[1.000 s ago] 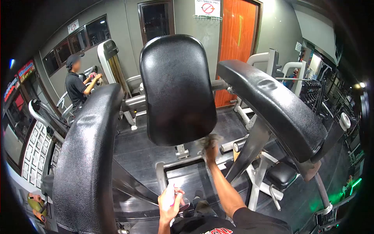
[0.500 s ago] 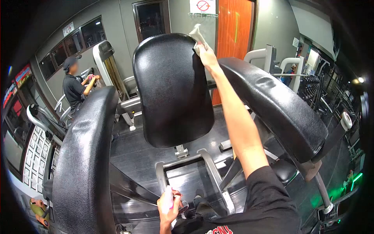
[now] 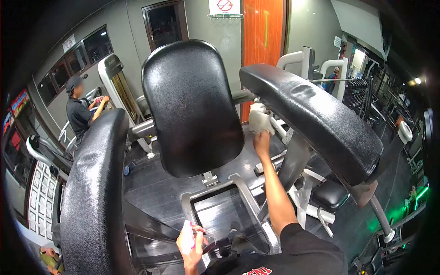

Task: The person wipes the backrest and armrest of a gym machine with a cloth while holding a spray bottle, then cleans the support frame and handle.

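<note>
Below the inner end of the right black padded arm, my right hand is closed on a pale cloth. The cloth hangs beside the grey metal frame, just right of the black backrest pad. Low in front of me, my left hand wraps round a small white-and-pink object with an upright white top; its lower part is hidden by the fingers. Another black padded arm runs along my left side.
A person in dark clothes and a cap stands at another machine at the left. A small black seat lies low on the right. Metal frame bars cross the dark floor ahead. A dumbbell rack stands far right.
My right hand has come down with the cloth from the backrest's upper right edge to below the right padded arm. My left hand keeps its hold. The view has shifted slightly.
</note>
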Tool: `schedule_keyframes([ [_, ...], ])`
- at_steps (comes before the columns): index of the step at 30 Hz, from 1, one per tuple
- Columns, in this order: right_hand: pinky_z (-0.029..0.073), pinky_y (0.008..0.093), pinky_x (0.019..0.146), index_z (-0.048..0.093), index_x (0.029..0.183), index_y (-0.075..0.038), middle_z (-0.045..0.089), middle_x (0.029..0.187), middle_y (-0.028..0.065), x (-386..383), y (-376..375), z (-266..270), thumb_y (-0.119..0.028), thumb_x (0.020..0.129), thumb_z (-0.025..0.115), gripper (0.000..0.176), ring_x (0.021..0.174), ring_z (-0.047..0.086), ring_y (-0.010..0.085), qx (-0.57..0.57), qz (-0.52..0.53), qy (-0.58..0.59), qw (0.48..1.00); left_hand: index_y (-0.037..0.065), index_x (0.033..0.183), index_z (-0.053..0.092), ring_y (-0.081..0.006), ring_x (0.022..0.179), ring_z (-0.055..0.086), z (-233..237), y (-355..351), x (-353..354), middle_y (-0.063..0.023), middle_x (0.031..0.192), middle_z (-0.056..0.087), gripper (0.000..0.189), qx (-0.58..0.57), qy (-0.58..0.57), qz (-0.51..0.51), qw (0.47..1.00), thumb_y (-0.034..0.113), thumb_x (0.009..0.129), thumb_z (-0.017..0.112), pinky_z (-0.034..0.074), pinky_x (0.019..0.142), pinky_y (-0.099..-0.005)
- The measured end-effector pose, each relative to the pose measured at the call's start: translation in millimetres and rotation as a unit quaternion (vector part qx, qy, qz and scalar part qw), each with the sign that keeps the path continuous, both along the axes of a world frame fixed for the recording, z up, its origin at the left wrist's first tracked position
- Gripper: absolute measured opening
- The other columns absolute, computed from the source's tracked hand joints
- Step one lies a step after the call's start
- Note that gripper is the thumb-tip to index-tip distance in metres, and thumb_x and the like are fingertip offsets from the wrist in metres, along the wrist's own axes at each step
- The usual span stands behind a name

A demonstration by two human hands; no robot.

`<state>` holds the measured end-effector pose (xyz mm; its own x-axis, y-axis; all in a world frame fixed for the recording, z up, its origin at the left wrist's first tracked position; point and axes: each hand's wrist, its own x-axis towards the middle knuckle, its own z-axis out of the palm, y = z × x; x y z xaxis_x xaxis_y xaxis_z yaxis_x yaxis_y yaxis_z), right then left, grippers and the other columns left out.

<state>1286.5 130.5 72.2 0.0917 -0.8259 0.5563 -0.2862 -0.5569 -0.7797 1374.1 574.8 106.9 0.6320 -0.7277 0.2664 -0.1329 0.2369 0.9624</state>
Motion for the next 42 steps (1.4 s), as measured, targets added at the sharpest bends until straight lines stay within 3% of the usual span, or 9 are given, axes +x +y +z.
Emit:
schedule_keyframes([
  [4, 0.041, 0.0442, 0.059, 0.050, 0.069, 0.007, 0.048, 0.057, 0.0171, -12.3, 12.8, 35.1, -0.014, 0.091, 0.048, 0.031, 0.057, 0.051, 0.0215, -0.187, -0.111, 0.018, 0.976, -0.007, 0.102, 0.052, -0.0142, 0.051, 0.060, -2.0, -8.1, 1.8, -0.0150, 0.080, 0.064, 0.017, 0.017, -0.025, -0.014, 0.999, -0.002, 0.086, 0.055, 0.048, 0.051, -0.0262],
  [8, 0.041, 0.0357, 0.060, 0.060, 0.087, 0.002, 0.060, 0.078, 0.0111, -25.4, 25.8, -14.6, -0.035, 0.096, 0.050, 0.039, 0.068, 0.052, 0.0146, 0.182, 0.009, -0.213, 0.960, -0.006, 0.101, 0.053, -0.0137, 0.051, 0.060, 1.7, -25.7, 0.9, -0.0144, 0.079, 0.064, 0.016, 0.016, -0.039, -0.041, 0.998, -0.002, 0.086, 0.056, 0.048, 0.051, -0.0259],
  [16, 0.050, 0.0371, 0.092, 0.047, 0.126, -0.006, 0.058, 0.122, 0.0058, -65.9, 106.1, -16.7, -0.029, 0.098, 0.043, 0.036, 0.109, 0.058, 0.0217, 0.302, 0.113, -0.565, 0.760, -0.004, 0.107, 0.051, -0.0132, 0.057, 0.062, 42.0, -89.0, -0.4, -0.0129, 0.095, 0.060, 0.027, 0.008, -0.042, -0.123, 0.992, -0.001, 0.083, 0.062, 0.049, 0.054, -0.0256],
  [20, 0.044, 0.0503, 0.097, 0.052, 0.124, -0.008, 0.061, 0.119, 0.0090, -77.4, 114.6, -51.7, -0.035, 0.092, 0.046, 0.042, 0.108, 0.059, 0.0287, 0.197, 0.498, -0.613, 0.581, -0.001, 0.117, 0.047, -0.0137, 0.062, 0.061, 61.0, -125.7, -1.0, -0.0086, 0.100, 0.049, 0.044, 0.030, -0.061, -0.195, 0.978, 0.000, 0.078, 0.068, 0.049, 0.063, -0.0300],
  [22, 0.038, 0.0566, 0.101, 0.051, 0.128, -0.009, 0.059, 0.124, 0.0109, -68.4, 151.4, 23.8, -0.043, 0.092, 0.043, 0.050, 0.112, 0.056, 0.0314, 0.322, 0.297, -0.596, 0.673, -0.001, 0.117, 0.046, -0.0136, 0.067, 0.062, 60.7, -143.8, 0.7, -0.0088, 0.102, 0.050, 0.047, 0.016, -0.105, -0.231, 0.967, 0.003, 0.078, 0.071, 0.049, 0.063, -0.0292],
  [23, 0.032, 0.0606, 0.103, 0.049, 0.130, -0.010, 0.056, 0.127, 0.0117, -72.6, 150.9, 21.2, -0.049, 0.091, 0.042, 0.055, 0.115, 0.054, 0.0322, 0.374, 0.357, -0.650, 0.557, -0.001, 0.118, 0.046, -0.0140, 0.069, 0.062, 57.4, -153.8, 1.9, -0.0091, 0.102, 0.052, 0.050, 0.002, -0.059, -0.260, 0.964, 0.007, 0.077, 0.075, 0.049, 0.063, -0.0287],
  [27, 0.036, 0.0600, 0.102, 0.048, 0.130, -0.006, 0.052, 0.132, 0.0161, -87.3, 154.5, 19.2, -0.044, 0.092, 0.044, 0.053, 0.119, 0.050, 0.0371, 0.382, 0.408, -0.646, 0.520, -0.002, 0.130, 0.036, -0.0158, 0.077, 0.066, 52.5, -195.9, 7.4, -0.0125, 0.103, 0.057, 0.062, -0.081, -0.139, -0.310, 0.937, 0.017, 0.083, 0.071, 0.051, 0.066, -0.0268],
  [32, 0.039, 0.0584, 0.100, 0.045, 0.133, -0.009, 0.050, 0.133, 0.0146, -107.4, 158.5, 7.8, -0.046, 0.093, 0.044, 0.055, 0.120, 0.049, 0.0378, 0.310, 0.269, -0.611, 0.677, 0.001, 0.143, 0.024, -0.0199, 0.079, 0.065, 53.0, -249.4, 8.8, -0.0116, 0.101, 0.054, 0.075, -0.162, -0.125, -0.280, 0.938, 0.031, 0.089, 0.065, 0.053, 0.065, -0.0289],
  [42, 0.050, 0.0524, 0.086, 0.049, 0.129, -0.008, 0.058, 0.123, 0.0151, -114.7, 164.2, -2.6, -0.054, 0.090, 0.043, 0.060, 0.104, 0.059, 0.0370, 0.264, 0.190, -0.619, 0.715, -0.001, 0.127, 0.048, -0.0087, 0.057, 0.056, 81.4, -306.4, 8.1, -0.0054, 0.084, 0.056, 0.043, -0.121, -0.028, -0.244, 0.962, 0.000, 0.086, 0.061, 0.047, 0.052, -0.0238],
])
